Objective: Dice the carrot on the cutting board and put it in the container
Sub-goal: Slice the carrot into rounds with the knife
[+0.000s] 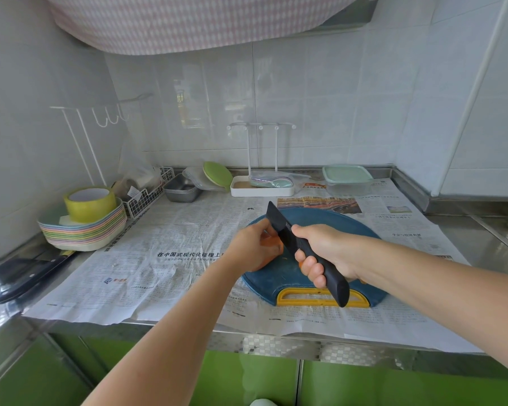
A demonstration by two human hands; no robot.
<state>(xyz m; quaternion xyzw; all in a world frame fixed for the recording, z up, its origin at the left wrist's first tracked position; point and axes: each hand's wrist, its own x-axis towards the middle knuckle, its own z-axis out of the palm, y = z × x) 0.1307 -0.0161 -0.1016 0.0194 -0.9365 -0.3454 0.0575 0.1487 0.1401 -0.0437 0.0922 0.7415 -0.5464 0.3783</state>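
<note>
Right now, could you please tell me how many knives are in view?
2. One knife is gripped in the right hand over the board; a second knife lies at the left edge of the counter. Dark shapes beside it may hide another.

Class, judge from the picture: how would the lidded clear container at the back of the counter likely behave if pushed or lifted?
The container looks like thin clear plastic with nothing visible inside, so probably light. It sits low and wide, so it should slide rather than tip. It appears to rest on newspaper, which may drag or wrinkle with it.
</note>
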